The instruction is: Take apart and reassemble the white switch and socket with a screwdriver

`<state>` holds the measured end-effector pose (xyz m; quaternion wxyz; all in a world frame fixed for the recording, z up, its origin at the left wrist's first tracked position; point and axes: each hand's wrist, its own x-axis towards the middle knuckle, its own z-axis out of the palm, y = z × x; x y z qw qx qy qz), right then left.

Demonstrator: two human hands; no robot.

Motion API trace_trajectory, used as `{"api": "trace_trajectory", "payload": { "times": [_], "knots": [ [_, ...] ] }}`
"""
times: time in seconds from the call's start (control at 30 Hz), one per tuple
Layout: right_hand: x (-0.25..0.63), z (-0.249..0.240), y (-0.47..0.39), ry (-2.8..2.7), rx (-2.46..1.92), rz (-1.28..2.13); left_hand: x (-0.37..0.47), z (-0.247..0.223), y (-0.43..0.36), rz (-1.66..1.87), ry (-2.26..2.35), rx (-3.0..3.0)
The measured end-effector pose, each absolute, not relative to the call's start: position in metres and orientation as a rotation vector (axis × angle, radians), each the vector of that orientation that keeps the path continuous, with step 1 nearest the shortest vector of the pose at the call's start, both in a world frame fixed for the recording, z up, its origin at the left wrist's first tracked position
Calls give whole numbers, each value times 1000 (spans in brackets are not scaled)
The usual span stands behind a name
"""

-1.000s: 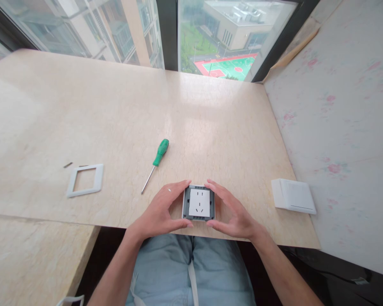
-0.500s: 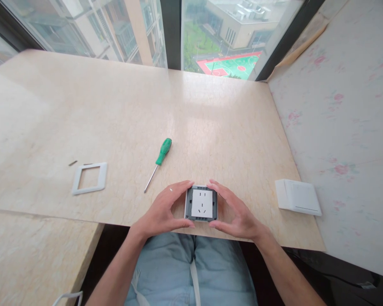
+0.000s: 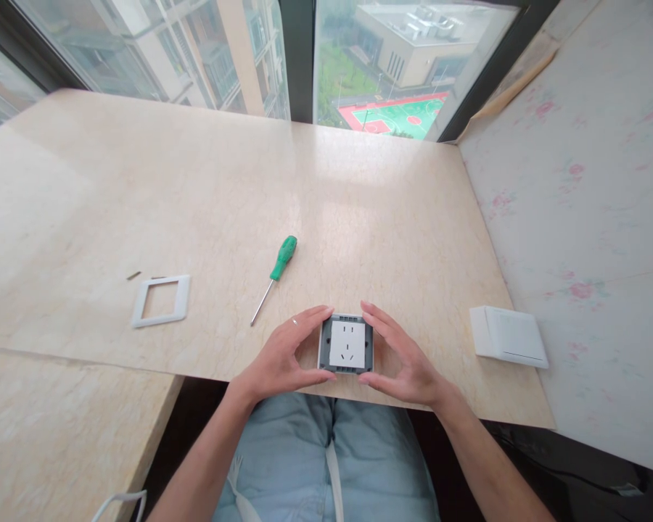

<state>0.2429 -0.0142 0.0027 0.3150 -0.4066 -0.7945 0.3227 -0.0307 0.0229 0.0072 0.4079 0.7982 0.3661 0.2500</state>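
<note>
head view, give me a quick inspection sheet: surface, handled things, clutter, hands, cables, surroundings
Surface: pale, marble-patterned ledge.
Handled things: white-and-grey socket, face up near the ledge's front edge; green-handled screwdriver and white frame lie farther left.
Clutter: small dark strip just beyond the frame; white box at right.
Hands: left hand and right hand curve around the socket's sides, close to its corners; grip firmness cannot be told.
Cables: white cord at lower left; dark cable below the ledge, lower right.
Surroundings: window ahead; floral wallpaper at right.
</note>
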Motion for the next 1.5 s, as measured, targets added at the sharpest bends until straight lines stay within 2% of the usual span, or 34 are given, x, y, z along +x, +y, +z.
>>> {"api": "trace_trajectory", "payload": {
  "times": [1.5],
  "knots": [
    [238,2,-13,-2092,-1021,838,-34,10,26,625,863,1937]
  ]
}}
